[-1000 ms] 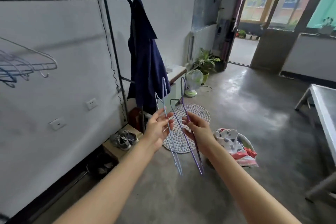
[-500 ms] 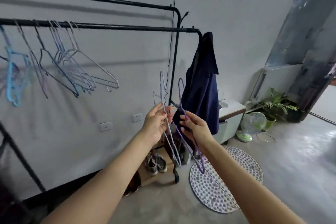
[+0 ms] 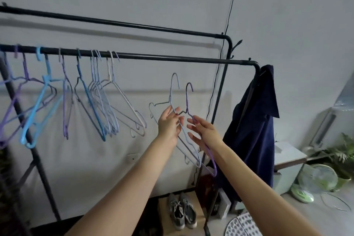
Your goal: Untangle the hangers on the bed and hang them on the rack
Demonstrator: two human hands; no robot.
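Observation:
A black clothes rack (image 3: 172,57) spans the view, its front rail carrying several blue, purple and white hangers (image 3: 99,101) on the left half. My left hand (image 3: 169,122) pinches a pale blue wire hanger (image 3: 175,86) by its neck, hook up, below the rail. A grey wire hanger (image 3: 153,109) hangs with it. My right hand (image 3: 203,132) holds a purple wire hanger (image 3: 188,97) beside it, fingers loosely spread along the wire. Both hooks sit below the bare right stretch of the rail.
A dark blue jacket (image 3: 254,124) hangs at the rack's right end. Grey shoes (image 3: 182,210) stand on a low box under the rack. A white cabinet (image 3: 287,161), a green fan (image 3: 314,180), a plant (image 3: 342,151) and a dotted mat (image 3: 243,226) lie to the right.
The view has swung from the floor and doorway up to the rack. Both hands have risen with the hangers toward the front rail, and the hangers have drawn slightly apart.

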